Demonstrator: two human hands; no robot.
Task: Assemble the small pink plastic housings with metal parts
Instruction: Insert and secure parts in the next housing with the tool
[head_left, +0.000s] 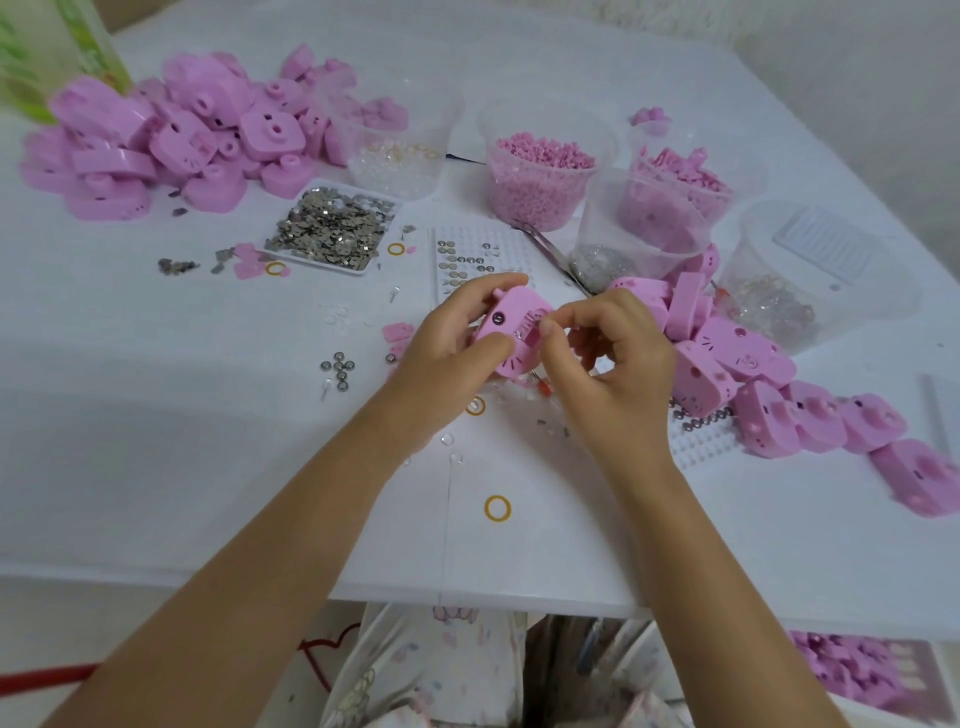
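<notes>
Left hand (447, 345) grips small rounded pink plastic housing (511, 338), held just above white surface (208, 467), front face up. Right hand (618, 364): thumb and forefinger pinched at that face; any metal part between them is too small to tell. Judgement: brace housing firmly, align part square, press straight in.
</notes>
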